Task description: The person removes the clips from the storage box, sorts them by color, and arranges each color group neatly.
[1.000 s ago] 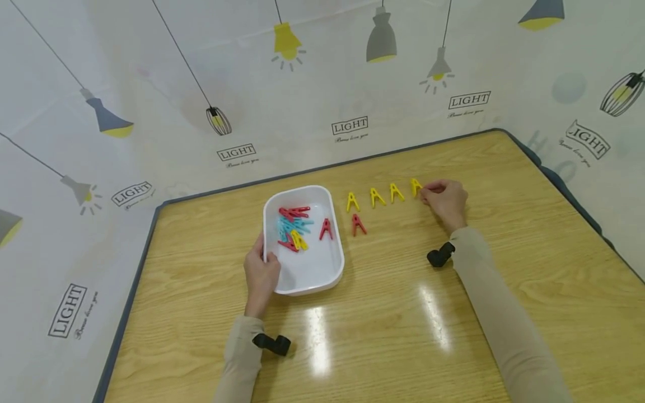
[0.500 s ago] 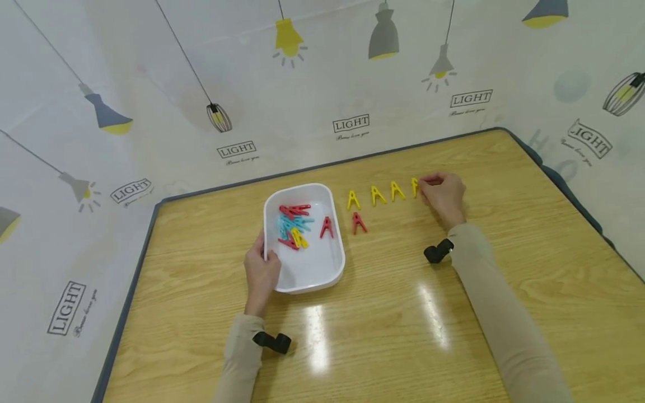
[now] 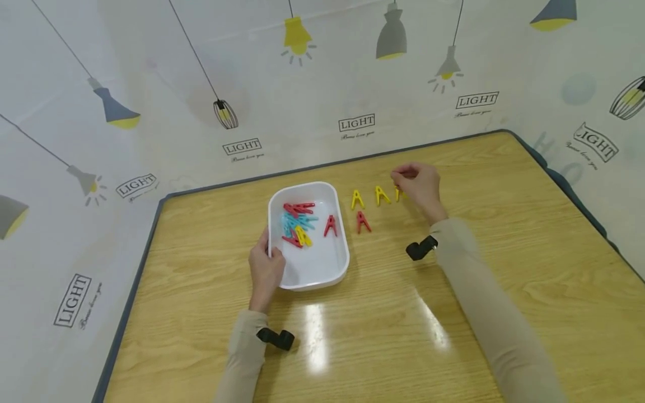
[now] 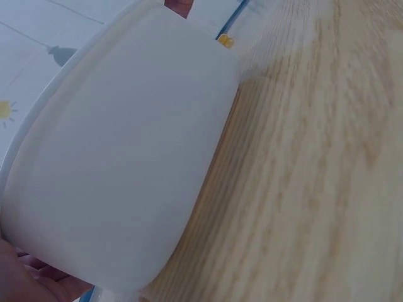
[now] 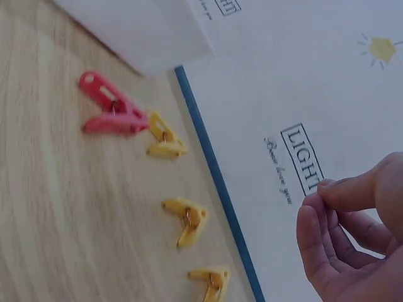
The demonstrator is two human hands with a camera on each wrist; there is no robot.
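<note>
My left hand (image 3: pixel 266 271) grips the left side of a white plastic tray (image 3: pixel 312 271), thumb at the rim. In the tray lie red, blue and yellow clothespins, among them a lone red clothespin (image 3: pixel 330 226) and a yellow clothespin (image 3: pixel 303 236). My right hand (image 3: pixel 420 187) is over the row of yellow clothespins (image 3: pixel 357 200), partly covering one of them. Nothing shows between its loosely curled fingers, whose tips meet the thumb (image 5: pixel 349 192) in the right wrist view. A red clothespin (image 5: pixel 113 107) lies just in front of the row's left end.
The wooden table (image 3: pixel 201 240) has a dark edge strip at the back, with a patterned wall cloth (image 3: pixel 302 101) behind it. In the left wrist view the tray's outer side (image 4: pixel 126 151) fills much of the picture. Black cameras sit on both wrists.
My right hand has let go of the rightmost yellow clothespin and moved left over the row, hiding part of it. My left hand keeps its hold on the tray.
</note>
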